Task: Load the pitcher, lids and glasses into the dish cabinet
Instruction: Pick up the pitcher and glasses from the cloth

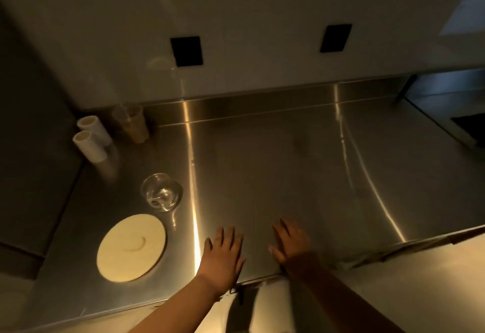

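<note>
Both hands, left (223, 251) and right (291, 246), are held flat with fingers spread, empty. Nothing is picked yet; probably the lid (132, 247) or pitcher (162, 192) must be reached next.

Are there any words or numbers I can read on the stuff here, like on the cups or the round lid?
None: no word, number or brand can be read in this picture.
Round lid: plain, only a curved ridge, no writing.
Clear glass: a small dark mark near its base, too blurred to read.
White tubes and brown cups: no print visible.
Black wall plates: blank.
</note>
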`<state>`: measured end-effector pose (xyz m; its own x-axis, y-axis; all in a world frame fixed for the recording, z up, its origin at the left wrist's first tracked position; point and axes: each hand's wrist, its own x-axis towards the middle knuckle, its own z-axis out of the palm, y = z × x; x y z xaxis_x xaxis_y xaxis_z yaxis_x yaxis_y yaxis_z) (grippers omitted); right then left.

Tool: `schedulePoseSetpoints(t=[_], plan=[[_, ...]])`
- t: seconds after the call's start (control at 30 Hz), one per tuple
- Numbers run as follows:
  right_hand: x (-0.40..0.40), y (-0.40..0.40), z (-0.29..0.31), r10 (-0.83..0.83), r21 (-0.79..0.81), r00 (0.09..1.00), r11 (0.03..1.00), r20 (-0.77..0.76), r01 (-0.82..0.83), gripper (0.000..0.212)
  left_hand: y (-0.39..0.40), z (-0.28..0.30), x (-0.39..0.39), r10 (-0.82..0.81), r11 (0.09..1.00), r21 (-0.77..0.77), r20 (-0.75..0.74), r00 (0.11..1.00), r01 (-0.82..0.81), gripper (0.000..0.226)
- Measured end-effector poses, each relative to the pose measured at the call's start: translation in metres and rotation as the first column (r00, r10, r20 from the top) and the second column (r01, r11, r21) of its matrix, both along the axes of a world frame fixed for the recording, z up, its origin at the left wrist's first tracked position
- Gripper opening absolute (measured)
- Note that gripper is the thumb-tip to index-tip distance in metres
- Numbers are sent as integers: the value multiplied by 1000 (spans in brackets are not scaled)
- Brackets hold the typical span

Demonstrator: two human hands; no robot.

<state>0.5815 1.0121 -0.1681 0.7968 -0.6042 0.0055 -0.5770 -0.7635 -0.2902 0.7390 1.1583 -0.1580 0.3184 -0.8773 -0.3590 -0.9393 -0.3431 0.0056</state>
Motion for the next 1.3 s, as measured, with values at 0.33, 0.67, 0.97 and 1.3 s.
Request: schedulePoseSetpoints(t=[0.33,0.67,0.97,1.3], plan=[[-127,-106,4,-36,15,989,999,-141,38,63,-103,8,-121,141,990,32,-24,990,-140,56],[-219,-199,2,-76,70,979,993,-187,90,60,-208,5,-215,94,995,22,-27,995,-94,54],[-279,-299,8,-133,98,965,982,-226,159,64,-347,-2,-271,-149,989,9,-81,985,151,54],[-378,-396,9,-310,122,926,932,-216,341,66,-482,-6,-351,-336,939,37,-100,936,341,53]])
